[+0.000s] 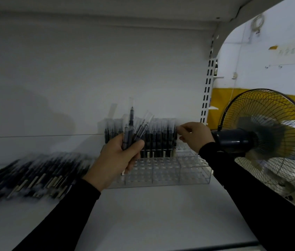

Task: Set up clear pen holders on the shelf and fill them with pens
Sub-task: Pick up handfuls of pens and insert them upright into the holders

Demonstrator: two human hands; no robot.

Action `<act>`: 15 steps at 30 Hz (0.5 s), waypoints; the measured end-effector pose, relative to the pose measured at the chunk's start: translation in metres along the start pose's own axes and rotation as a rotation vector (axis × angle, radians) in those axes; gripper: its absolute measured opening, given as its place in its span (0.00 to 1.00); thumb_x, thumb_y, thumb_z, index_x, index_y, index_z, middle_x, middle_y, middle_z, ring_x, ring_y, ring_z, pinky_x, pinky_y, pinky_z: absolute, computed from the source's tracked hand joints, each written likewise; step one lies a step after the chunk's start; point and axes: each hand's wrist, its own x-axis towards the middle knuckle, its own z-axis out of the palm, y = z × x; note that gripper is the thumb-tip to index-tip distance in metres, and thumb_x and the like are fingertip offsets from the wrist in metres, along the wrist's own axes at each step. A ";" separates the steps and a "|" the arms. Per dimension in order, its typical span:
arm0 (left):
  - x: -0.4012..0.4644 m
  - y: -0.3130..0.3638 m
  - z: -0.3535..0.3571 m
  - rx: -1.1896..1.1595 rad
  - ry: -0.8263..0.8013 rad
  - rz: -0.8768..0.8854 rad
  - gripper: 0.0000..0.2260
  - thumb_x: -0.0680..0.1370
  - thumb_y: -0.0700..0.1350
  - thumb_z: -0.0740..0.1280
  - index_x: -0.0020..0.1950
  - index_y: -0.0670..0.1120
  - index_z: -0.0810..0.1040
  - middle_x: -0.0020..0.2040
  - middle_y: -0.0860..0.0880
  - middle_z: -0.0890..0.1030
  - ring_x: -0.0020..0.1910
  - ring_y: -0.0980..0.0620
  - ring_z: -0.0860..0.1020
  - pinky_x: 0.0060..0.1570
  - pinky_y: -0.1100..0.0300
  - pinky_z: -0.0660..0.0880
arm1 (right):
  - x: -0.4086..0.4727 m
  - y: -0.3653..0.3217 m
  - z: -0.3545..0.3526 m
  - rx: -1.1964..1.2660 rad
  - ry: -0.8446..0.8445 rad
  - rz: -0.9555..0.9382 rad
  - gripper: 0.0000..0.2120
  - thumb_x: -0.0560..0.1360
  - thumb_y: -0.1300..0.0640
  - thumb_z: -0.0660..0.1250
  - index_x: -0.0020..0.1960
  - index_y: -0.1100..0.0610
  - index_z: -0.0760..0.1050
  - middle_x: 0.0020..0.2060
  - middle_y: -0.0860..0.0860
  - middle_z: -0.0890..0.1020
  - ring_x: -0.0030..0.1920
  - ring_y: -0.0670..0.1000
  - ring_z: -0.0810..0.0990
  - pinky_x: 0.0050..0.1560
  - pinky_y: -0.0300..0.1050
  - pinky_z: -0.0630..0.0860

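Note:
A clear pen holder (166,173) with a grid of holes stands on the white shelf (152,214). Its back rows hold upright black pens (158,137) with clear caps; the front rows are bare. My left hand (115,161) grips a bunch of pens (131,132) just left of the holder, tips up. My right hand (194,135) is at the right end of the back row, its fingertips pinching the clear cap of a pen there. A pile of loose pens (32,175) lies on the shelf at the left.
A standing fan (266,140) is close at the right, beside my right forearm. A slotted shelf upright (207,91) rises behind the holder's right end. Another shelf board is overhead.

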 end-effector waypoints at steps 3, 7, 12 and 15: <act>0.001 -0.002 0.000 -0.027 0.005 -0.013 0.09 0.80 0.46 0.66 0.40 0.47 0.73 0.27 0.52 0.77 0.22 0.54 0.68 0.24 0.61 0.66 | -0.002 0.001 -0.002 -0.003 0.129 -0.024 0.13 0.78 0.48 0.64 0.50 0.56 0.81 0.43 0.52 0.85 0.43 0.52 0.83 0.52 0.53 0.80; 0.003 -0.005 0.000 -0.042 0.006 -0.037 0.07 0.79 0.47 0.68 0.42 0.47 0.75 0.33 0.49 0.80 0.23 0.53 0.70 0.24 0.61 0.66 | -0.020 -0.022 -0.003 0.237 0.046 -0.053 0.14 0.77 0.45 0.65 0.42 0.54 0.80 0.36 0.49 0.84 0.38 0.49 0.84 0.47 0.51 0.81; 0.002 -0.005 0.001 -0.058 0.006 -0.044 0.04 0.78 0.44 0.69 0.45 0.47 0.76 0.33 0.48 0.81 0.23 0.53 0.70 0.23 0.62 0.66 | -0.048 -0.064 0.006 0.622 -0.275 0.010 0.12 0.76 0.50 0.67 0.46 0.58 0.82 0.39 0.51 0.84 0.38 0.48 0.83 0.41 0.41 0.80; 0.002 -0.003 0.002 -0.058 -0.018 -0.032 0.04 0.79 0.43 0.68 0.45 0.46 0.75 0.33 0.48 0.81 0.22 0.53 0.70 0.22 0.63 0.66 | -0.053 -0.074 0.012 0.715 -0.321 0.018 0.06 0.76 0.54 0.68 0.45 0.56 0.81 0.38 0.51 0.83 0.37 0.46 0.82 0.39 0.38 0.79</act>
